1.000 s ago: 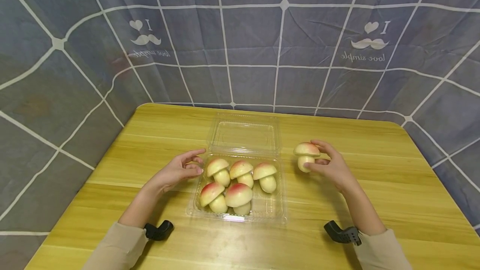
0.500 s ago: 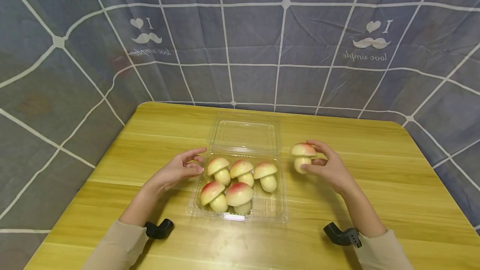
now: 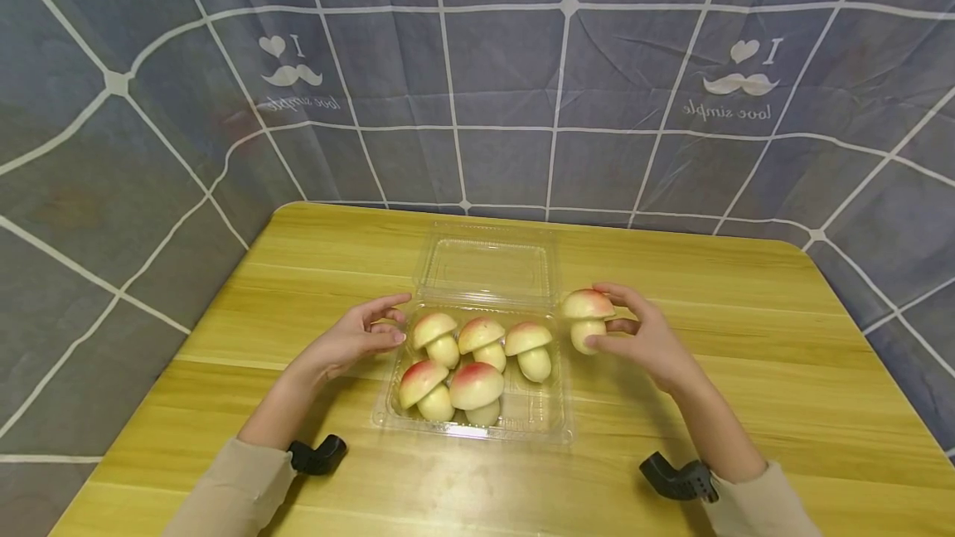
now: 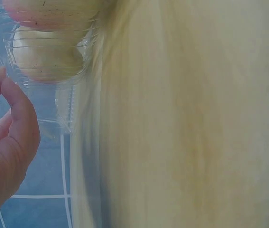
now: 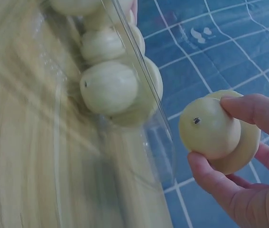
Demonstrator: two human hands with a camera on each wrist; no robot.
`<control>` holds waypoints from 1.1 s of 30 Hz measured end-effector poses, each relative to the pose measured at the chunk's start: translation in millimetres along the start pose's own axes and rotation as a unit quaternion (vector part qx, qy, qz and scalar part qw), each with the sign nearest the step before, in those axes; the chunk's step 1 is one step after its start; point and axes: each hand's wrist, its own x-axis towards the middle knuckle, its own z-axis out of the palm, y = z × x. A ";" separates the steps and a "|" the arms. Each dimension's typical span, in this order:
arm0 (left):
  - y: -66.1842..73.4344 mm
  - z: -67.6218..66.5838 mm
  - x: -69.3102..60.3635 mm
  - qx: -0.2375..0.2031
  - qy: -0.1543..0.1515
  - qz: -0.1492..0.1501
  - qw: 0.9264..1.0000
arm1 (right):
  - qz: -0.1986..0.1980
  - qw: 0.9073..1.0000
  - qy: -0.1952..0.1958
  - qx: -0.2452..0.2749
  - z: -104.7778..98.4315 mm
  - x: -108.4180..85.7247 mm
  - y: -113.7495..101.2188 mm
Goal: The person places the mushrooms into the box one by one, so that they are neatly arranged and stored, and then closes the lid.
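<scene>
My right hand (image 3: 640, 336) holds a toy mushroom (image 3: 587, 305) with a pink-red and cream cap, just right of a clear plastic box (image 3: 533, 417). In the right wrist view, thumb and fingers pinch this mushroom (image 5: 210, 128) around its pale stem, which has a dark spot on its end. Several similar mushrooms (image 3: 477, 388) lie in the box, three in the back row and two in front; the front right spot shows bare plastic. At the box's left rim, my left hand (image 3: 351, 340) rests with fingers loosely bent; whether it touches the rim is hard to tell.
The box's clear lid (image 3: 488, 268) lies folded back behind it. Everything stands on a wood-grain table (image 3: 746, 338). A grey-blue curtain with white lines (image 3: 507, 89) hangs behind the table and at its sides. A black wrist device (image 3: 319, 456) is on each forearm.
My right hand has carried the mushroom leftward, closer to the box's right edge. The left hand and the mushrooms in the box have stayed in place.
</scene>
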 end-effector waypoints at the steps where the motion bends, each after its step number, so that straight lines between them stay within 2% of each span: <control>1: 0.1 0.0 0.0 0.001 0.000 0.000 1.000 | -0.002 1.000 -0.004 0.001 1.3 -0.2 -0.2; 7: 0.5 0.6 -0.6 0.000 0.002 0.001 1.000 | -0.014 1.000 -0.025 0.012 9.3 -2.6 -1.8; 33: 1.9 1.3 -0.6 -0.002 0.005 0.000 1.000 | -0.034 0.996 -0.071 0.034 28.4 -6.4 -3.3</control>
